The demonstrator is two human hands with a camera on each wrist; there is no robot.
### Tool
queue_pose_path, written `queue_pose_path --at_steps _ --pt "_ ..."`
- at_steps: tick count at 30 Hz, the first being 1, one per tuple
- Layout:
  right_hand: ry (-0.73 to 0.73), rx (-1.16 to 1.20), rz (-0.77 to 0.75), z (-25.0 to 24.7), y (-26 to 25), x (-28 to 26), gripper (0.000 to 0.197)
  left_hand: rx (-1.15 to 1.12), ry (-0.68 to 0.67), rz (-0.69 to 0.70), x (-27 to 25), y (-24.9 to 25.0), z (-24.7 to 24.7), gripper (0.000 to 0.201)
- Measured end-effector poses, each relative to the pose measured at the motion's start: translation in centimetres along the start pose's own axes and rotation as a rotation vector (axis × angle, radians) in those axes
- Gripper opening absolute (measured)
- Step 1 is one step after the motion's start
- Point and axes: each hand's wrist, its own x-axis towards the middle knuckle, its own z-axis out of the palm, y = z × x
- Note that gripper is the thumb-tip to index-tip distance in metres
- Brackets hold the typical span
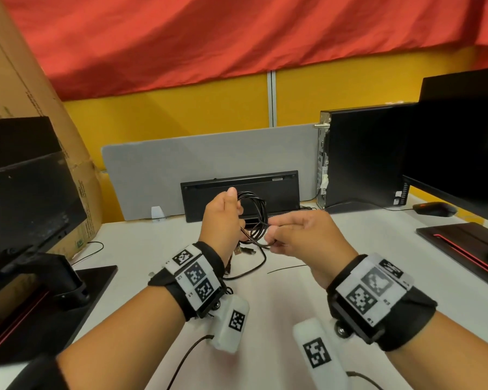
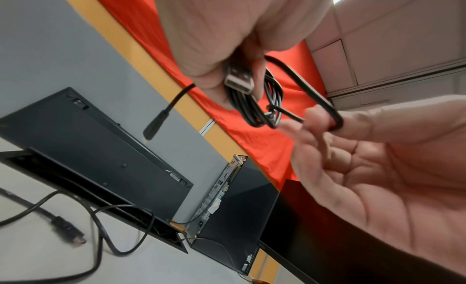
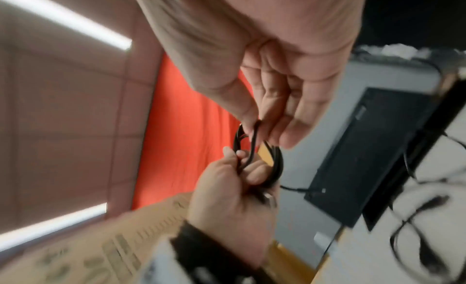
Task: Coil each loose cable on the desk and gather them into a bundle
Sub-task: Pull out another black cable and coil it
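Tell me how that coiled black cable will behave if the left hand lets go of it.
The coiled black cable is thin and hangs in loose uneven loops from the left hand, so it is probably floppy and light. With no tie visible, the loops would likely spring apart. The right hand pinches one strand, so it might dangle rather than drop.

Both hands up over the desk: left hand (image 1: 223, 220) curled in a fist-like grip, right hand (image 1: 302, 235) pinching thumb-to-fingertips, wrists close together.

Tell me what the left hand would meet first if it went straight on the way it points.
Probably the upturned black keyboard, leaning against the grey divider panel right behind the cable coil that the left hand holds. The gap between them is unclear.
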Motion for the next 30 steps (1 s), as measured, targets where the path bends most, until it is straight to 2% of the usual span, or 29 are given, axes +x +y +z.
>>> queue_pose_path --at_steps 4,7,9,11,15,18,23,25,27,30 --pt "-0.063 0.555 0.096 0.3 -0.2 -0.7 0.021 0.055 0.016 0.025 0.1 -0.6 0.0 0.036" --pt "-0.051 0.704 0.180 0.4 -0.8 -0.6 0.028 0.019 0.019 0.018 0.1 -0.8 0.0 0.035" --pt "-0.028 0.602 0.173 -0.3 -0.9 -0.1 0.030 -0.061 0.043 -0.030 0.2 -0.8 -0.3 0.034" --pt "0.002 0.350 0.096 -1.0 -0.6 0.5 0.030 -0.164 0.070 -0.101 0.3 -0.9 -1.0 0.033" --pt "0.070 -0.457 -0.273 -1.5 1.2 1.3 0.025 -0.481 0.062 -0.233 -0.1 -0.5 -1.5 0.031" --pt "0.087 -0.752 -0.414 -1.5 2.9 1.9 0.022 -0.688 0.022 -0.298 -0.5 0.1 -1.1 0.031" --pt "0.108 -0.785 -0.613 -0.5 3.8 2.0 0.014 -0.826 0.007 -0.374 -1.2 0.4 0.3 0.033" --pt "0.113 -0.795 -0.658 0.1 3.6 1.8 0.018 -0.846 0.003 -0.389 -1.2 0.4 0.7 0.034" --pt "0.118 -0.720 -0.614 0.5 3.7 1.8 0.025 -0.864 0.005 -0.397 -1.3 0.4 1.0 0.034" --pt "0.113 -0.376 -0.461 0.6 3.3 1.5 0.018 -0.870 0.015 -0.377 -1.2 0.4 1.1 0.034"
